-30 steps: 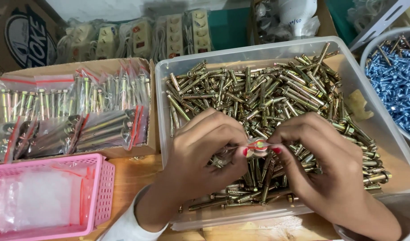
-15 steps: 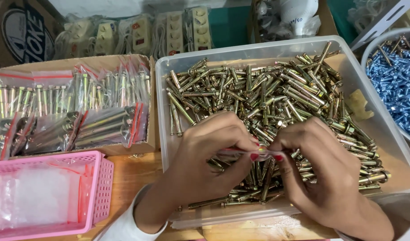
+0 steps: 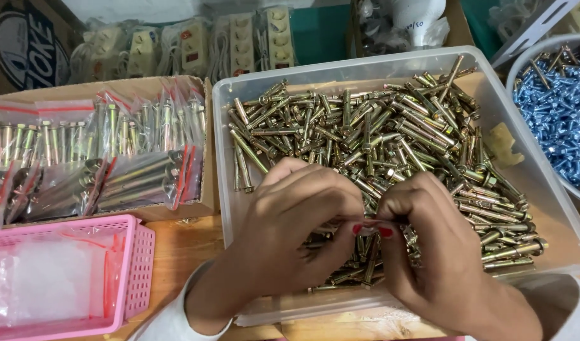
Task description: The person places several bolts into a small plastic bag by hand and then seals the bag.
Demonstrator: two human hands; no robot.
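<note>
My left hand [image 3: 296,233] and my right hand [image 3: 438,249] meet over the front of a clear plastic tub [image 3: 222,113] filled with brass-coloured anchor bolts [image 3: 378,132]. Both pinch the top edge of a small clear bag with a red strip [image 3: 369,228] between thumbs and fingertips. The bag hangs below the fingers with several bolts inside, mostly hidden by my hands. My nails are red.
A cardboard box [image 3: 100,88] at left holds sealed bags of bolts [image 3: 94,158]. A pink basket [image 3: 129,278] of empty clear bags sits front left. A tub of blue screws [image 3: 558,107] is at right. Power strips [image 3: 195,47] lie behind, on a wooden table [image 3: 176,252].
My fingers have drawn closer together along the bag's top. The red strip, plainly visible a second ago, is now mostly covered by my fingertips.
</note>
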